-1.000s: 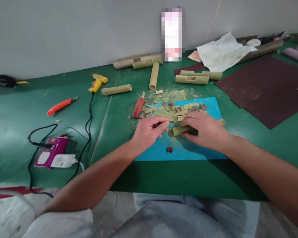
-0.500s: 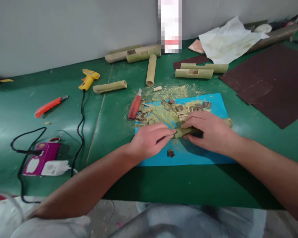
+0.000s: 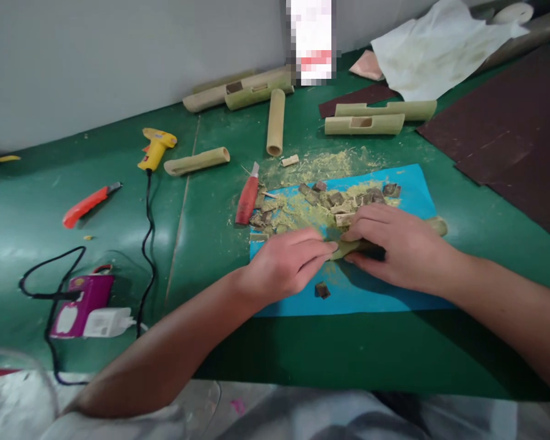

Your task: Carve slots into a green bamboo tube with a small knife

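On a blue sheet (image 3: 385, 293) lies a green bamboo piece (image 3: 347, 249), held down by my right hand (image 3: 394, 244), whose fingers and thumb close around it. A dark hollow shows in the bamboo under that hand. My left hand (image 3: 293, 260) is pinched at the left end of the bamboo, its fingers pressed together and slightly blurred; whatever is between them is hidden. A bamboo tube end (image 3: 439, 226) sticks out beyond my right hand; I cannot tell if it belongs to the same piece. Small dark squares (image 3: 322, 289) and yellowish dust (image 3: 302, 211) lie around.
A red-handled knife (image 3: 247, 198) lies left of the sheet, an orange cutter (image 3: 89, 205) farther left. Behind are a yellow glue gun (image 3: 156, 148) with its cord, cut bamboo tubes (image 3: 364, 124), dark brown sheets (image 3: 517, 134) and a white cloth (image 3: 440, 52). A purple power strip (image 3: 85, 302) sits front left.
The camera view has shifted slightly. My left fingers have moved a little along the bamboo's end and are blurred; my right hand keeps its grip.
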### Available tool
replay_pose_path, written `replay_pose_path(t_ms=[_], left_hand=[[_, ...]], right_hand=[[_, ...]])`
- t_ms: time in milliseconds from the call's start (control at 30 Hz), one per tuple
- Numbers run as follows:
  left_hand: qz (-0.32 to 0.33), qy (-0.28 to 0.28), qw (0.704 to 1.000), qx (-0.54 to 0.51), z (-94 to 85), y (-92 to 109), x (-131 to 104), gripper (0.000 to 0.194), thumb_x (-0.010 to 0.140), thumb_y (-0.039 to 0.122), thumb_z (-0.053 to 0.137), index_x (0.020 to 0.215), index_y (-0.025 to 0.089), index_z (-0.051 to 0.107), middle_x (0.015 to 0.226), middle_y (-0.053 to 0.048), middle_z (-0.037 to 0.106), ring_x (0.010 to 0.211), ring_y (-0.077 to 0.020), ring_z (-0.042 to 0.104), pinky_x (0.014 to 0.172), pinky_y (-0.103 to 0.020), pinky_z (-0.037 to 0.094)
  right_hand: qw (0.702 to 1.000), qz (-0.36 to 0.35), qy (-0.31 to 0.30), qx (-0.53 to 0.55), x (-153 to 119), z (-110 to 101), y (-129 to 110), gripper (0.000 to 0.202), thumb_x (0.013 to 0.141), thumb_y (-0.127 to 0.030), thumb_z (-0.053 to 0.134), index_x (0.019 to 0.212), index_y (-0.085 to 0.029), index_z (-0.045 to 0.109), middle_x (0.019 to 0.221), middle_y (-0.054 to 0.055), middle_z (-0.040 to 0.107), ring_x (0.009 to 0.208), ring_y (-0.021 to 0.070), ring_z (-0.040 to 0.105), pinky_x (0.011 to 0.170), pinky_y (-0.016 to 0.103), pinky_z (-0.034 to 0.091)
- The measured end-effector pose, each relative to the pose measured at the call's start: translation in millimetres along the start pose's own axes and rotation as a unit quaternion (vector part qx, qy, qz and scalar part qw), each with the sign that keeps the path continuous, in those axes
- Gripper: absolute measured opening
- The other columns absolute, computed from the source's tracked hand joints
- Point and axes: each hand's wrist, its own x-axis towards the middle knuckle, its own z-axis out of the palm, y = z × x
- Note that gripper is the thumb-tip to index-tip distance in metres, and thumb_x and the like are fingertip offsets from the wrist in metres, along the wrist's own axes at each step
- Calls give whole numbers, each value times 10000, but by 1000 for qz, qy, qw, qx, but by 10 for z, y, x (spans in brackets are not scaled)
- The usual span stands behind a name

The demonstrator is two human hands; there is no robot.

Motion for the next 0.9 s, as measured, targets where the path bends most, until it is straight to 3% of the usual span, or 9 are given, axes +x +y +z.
replay_pose_path(t_ms=[400, 900], left_hand=[[-5, -16, 999, -33, -15, -33, 13, 171, 1029, 185, 550, 1024, 152, 718, 856, -57, 740, 767, -144, 708, 687, -232, 557], [-13, -36, 999, 12, -31, -6, 58, 259, 1058, 224, 497, 944, 163, 720, 817, -36, 726, 719, -129, 683, 651, -225, 508]], right_hand=[[999, 33, -37, 17, 22, -38, 1, 120, 903, -330, 620, 901, -210, 618, 911, 84, 647, 905, 262, 606, 750, 388, 454], [998, 42, -46, 27, 47, -60, -30, 66, 883, -282, 632, 886, -217, 620, 895, 79, 637, 923, 264, 600, 772, 388, 451]])
